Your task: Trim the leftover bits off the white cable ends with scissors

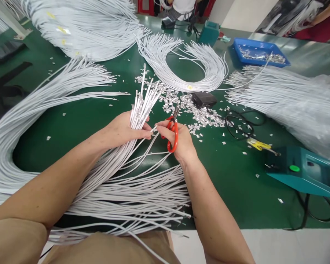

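Note:
My left hand [123, 130] is wrapped round a bundle of white cables [145, 104], whose ends point up and away from me. Red-handled scissors [176, 137] hang in my right hand [181, 141], their dark blades pointing away. The thumb and forefinger of that hand pinch the end of a single white cable beside my left fingertips. More loose white cables [143, 198] lie across the table below both hands, their ends toward the right. Small silvery-white scraps [203, 115] are scattered just beyond the scissors.
Cable bundles lie at the left, back and right of the green table [225, 190]. A coiled bundle [178, 80], a black block [204, 99], a blue tray [236, 53] and a teal device [286, 174] with a black cord stand around. People are partly visible behind.

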`<state>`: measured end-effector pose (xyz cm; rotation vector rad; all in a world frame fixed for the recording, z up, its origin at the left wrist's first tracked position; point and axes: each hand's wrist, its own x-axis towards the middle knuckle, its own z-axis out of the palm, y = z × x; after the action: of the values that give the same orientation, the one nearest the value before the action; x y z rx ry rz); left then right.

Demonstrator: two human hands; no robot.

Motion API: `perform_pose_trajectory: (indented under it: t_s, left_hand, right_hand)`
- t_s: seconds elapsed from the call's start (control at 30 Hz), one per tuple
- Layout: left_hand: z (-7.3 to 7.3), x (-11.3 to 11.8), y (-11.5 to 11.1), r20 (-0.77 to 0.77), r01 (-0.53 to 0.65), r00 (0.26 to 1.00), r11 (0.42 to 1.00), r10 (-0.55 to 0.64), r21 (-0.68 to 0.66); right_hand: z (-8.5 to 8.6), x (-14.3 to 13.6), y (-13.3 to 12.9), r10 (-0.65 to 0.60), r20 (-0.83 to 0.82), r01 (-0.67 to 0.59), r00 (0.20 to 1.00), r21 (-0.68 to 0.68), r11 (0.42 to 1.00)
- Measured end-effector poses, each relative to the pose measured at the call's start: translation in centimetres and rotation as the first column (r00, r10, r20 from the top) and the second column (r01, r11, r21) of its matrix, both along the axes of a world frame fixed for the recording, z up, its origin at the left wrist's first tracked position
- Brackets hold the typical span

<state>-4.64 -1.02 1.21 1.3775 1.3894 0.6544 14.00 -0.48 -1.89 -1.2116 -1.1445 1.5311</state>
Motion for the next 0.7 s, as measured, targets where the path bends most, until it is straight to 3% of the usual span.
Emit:
perform_pose_trajectory:
  t_s: [0.2, 0.4, 0.5, 0.6, 0.7]
  left_hand:
    - [-0.67, -0.20, -0.07, 0.250, 0.058, 0.968, 0.995, -0.036, -0.081]
    - [-0.66, 0.05, 0.16, -0.031, 0.017, 0.999, 0.999, -0.016, 0.027]
    - [-0.42, 0.09, 0.20, -0.089, -0.004, 0.996, 1.000, 0.006, 0.029]
    - [-0.34, 0.03, 0.18, -0.054, -0.026, 0.998, 1.000, 0.026, -0.004]
    - [-0.58, -0.11, 0.17, 0.087, -0.035, 0.995, 0.998, 0.040, -0.059]
  right_hand:
    - [-0.41, -0.43, -0.13, 0.036, -0.037, -0.036, 0.999, -0.004, 0.999]
    - [0.07, -0.13, -0.04, 0.000, -0.016, 0.000, 1.000, 0.032, 0.999]
    - [0.25, 0.05, -0.09, 0.027, 0.010, -0.027, 1.000, 0.051, 0.998]
    - [0.25, 0.16, -0.15, 0.072, 0.024, -0.074, 0.997, 0.066, 0.995]
    - [0.12, 0.19, -0.13, 0.104, 0.030, -0.106, 0.994, 0.087, 0.991]
